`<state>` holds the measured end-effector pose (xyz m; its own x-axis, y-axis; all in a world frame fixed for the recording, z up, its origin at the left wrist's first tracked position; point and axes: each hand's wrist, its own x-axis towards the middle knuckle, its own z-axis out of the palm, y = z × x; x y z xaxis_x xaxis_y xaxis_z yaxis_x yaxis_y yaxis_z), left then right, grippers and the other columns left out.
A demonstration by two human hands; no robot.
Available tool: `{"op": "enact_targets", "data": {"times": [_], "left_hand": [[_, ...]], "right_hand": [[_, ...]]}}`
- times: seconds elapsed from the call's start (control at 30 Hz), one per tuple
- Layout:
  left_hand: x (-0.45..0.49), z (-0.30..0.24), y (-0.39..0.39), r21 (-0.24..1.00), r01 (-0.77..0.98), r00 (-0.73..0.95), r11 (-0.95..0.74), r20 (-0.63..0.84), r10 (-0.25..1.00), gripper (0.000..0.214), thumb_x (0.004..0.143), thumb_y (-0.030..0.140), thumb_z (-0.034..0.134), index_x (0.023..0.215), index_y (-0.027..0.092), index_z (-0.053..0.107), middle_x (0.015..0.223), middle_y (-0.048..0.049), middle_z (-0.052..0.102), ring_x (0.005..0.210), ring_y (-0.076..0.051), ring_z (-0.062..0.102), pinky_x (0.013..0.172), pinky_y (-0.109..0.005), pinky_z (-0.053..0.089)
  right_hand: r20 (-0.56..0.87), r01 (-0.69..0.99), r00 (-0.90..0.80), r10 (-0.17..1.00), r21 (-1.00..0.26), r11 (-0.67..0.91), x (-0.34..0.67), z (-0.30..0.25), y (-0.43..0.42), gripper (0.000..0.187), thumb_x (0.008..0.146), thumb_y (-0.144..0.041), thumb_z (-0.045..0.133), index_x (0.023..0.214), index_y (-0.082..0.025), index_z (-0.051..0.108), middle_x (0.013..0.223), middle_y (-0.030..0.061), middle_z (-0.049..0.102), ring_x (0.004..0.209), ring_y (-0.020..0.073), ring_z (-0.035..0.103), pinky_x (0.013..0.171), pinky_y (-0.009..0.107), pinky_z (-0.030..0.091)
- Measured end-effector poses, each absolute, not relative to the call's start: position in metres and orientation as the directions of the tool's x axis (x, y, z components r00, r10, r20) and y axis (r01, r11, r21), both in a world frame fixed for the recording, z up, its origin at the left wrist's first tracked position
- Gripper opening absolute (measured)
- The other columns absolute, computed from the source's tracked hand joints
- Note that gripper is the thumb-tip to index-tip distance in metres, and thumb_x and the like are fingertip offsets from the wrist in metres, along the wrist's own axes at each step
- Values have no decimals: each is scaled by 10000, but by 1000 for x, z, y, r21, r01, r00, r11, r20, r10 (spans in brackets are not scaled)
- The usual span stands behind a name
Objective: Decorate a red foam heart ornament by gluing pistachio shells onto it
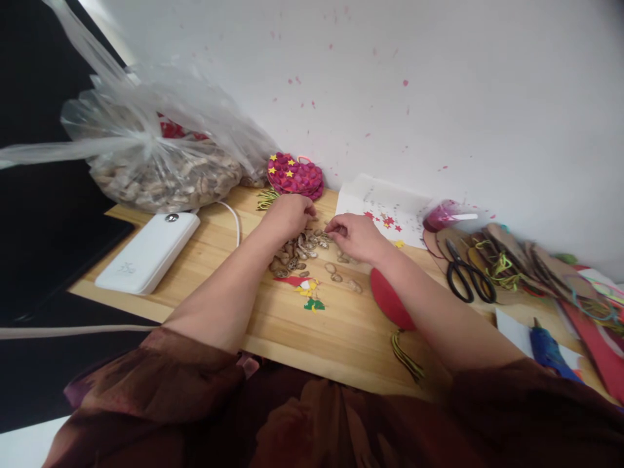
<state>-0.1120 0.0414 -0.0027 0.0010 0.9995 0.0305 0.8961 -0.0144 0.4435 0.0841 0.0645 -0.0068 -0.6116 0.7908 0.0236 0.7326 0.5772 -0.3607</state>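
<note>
A small heap of brown nut shells (298, 250) lies on the wooden table (273, 325). My left hand (289, 214) rests on the far side of the heap with its fingers curled down into the shells. My right hand (351, 235) is just right of the heap, thumb and fingers pinched together on a shell. A few single shells (341, 274) lie in a row below my right hand. A red card shape (389, 300) sits under my right forearm. A small red, yellow and green paper figure (306, 288) lies below the heap.
A big clear plastic bag of shells (160, 162) stands at the back left, a white power bank (149, 251) with a cable before it. A magenta shell-covered piece (295, 175) leans by the wall. Black scissors (467, 274), card cut-outs (521, 260) and a blue glue gun (550, 351) lie right.
</note>
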Motion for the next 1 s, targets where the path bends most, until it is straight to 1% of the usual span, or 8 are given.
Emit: {"op": "enact_targets", "data": {"times": [0.13,0.23,0.33,0.4,0.57,0.73,0.9,1.0], "left_hand": [[-114,-6,43,458,889,-38,9,54,998,322,880,173,603,1130,212,803,1101,-88,809,1047,-277,723,944,-355,530],[-114,-10,46,477,878,3,-40,78,997,327,889,181,597,1138,227,804,1126,-65,807,1067,-249,721,957,-324,524],[-113,-13,48,477,875,53,-85,81,995,296,874,181,607,1070,229,823,1111,-55,811,1054,-234,727,933,-295,522],[-112,-15,50,470,878,59,-91,82,995,301,855,155,598,1031,232,831,1075,-53,818,1032,-235,733,915,-293,523],[-112,-19,53,454,886,51,-89,95,994,325,807,137,604,996,266,835,1044,-32,822,1030,-244,726,910,-295,520],[-112,-20,54,441,892,61,-101,105,993,305,824,165,616,1002,275,839,1062,-40,814,1016,-247,726,900,-300,517],[-109,-15,50,414,903,81,-117,104,991,272,858,197,620,1021,233,834,1081,-81,804,1013,-269,724,906,-330,523],[-107,-13,48,395,909,97,-134,112,989,270,870,212,622,1044,214,829,1102,-100,798,1033,-279,718,929,-343,522]], "right_hand": [[38,733,-591,806,-391,556,83,-10,65,164,894,-177,645,978,-211,782,995,64,798,900,213,703,840,320,482],[40,744,-555,831,-423,517,83,-12,66,193,914,-170,612,1000,-216,778,957,51,800,859,197,705,818,313,490],[27,754,-523,852,-452,477,84,-13,68,191,913,-182,618,1013,-212,778,915,38,799,797,178,700,762,294,495],[24,760,-513,858,-453,467,85,-13,69,163,903,-191,636,969,-214,784,889,33,796,781,177,694,750,292,490],[57,764,-514,856,-423,487,87,-14,69,167,856,-145,646,915,-219,784,872,36,791,809,198,690,771,310,470],[110,729,-544,831,-427,534,92,-10,60,153,882,-191,639,934,-222,779,925,44,784,831,195,685,810,315,472],[89,693,-590,802,-455,560,94,-10,49,93,846,-228,718,915,-223,779,926,40,773,801,174,678,771,285,471],[87,706,-561,823,-468,531,94,-16,52,100,873,-224,694,927,-211,777,899,49,772,782,174,673,766,289,469]]}}
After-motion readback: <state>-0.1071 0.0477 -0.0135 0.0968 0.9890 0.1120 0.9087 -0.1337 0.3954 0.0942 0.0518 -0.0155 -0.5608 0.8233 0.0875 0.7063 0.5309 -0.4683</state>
